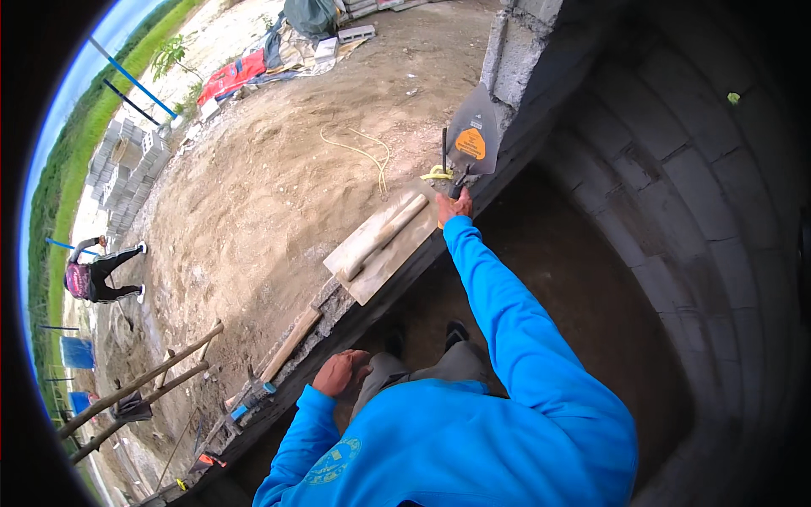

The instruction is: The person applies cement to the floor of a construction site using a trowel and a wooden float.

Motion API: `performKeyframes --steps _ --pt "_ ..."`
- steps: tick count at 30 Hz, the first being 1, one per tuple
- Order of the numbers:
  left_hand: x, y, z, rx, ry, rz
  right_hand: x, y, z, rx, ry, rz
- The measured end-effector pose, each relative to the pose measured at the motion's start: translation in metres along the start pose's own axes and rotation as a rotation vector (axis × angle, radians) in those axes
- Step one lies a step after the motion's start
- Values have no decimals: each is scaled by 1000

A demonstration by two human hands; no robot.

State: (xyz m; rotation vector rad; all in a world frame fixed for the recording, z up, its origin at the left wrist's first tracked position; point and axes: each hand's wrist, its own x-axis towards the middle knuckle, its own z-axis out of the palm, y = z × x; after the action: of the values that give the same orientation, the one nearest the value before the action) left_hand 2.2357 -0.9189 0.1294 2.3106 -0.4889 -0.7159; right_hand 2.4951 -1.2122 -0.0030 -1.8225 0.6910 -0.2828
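Note:
I stand inside a round pit walled with grey concrete blocks. My right hand, arm stretched out in a blue sleeve, grips the handle of a trowel with a grey pointed blade and an orange sticker. The blade stands upright against the end of the block wall. My left hand rests with its fingers curled on the inner edge of the wall's rim, above my bent knee, and nothing shows in it. A wooden board with a wooden float on it lies on the rim just left of my right hand.
Outside the pit is bare dirt with a yellow cord. A plank, a blue-handled tool and wooden poles lie near the rim at lower left. Block stacks stand far left, where another person bends over.

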Motion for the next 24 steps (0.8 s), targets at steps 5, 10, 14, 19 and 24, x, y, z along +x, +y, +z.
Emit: performKeyframes --steps 5,10,14,19,24 --pt "52 -36 -34 33 -19 200 -31 2 -72 129 91 -221" --pt "124 -71 -70 265 297 396 -140 27 -174 -298 314 -167" --pt "181 -90 -63 418 302 441 -213 91 -203 -510 275 233" --pt "215 -133 -43 387 225 430 -168 107 -153 -222 90 732" --pt "226 -158 -65 399 257 181 -60 101 -73 -1109 -437 344"
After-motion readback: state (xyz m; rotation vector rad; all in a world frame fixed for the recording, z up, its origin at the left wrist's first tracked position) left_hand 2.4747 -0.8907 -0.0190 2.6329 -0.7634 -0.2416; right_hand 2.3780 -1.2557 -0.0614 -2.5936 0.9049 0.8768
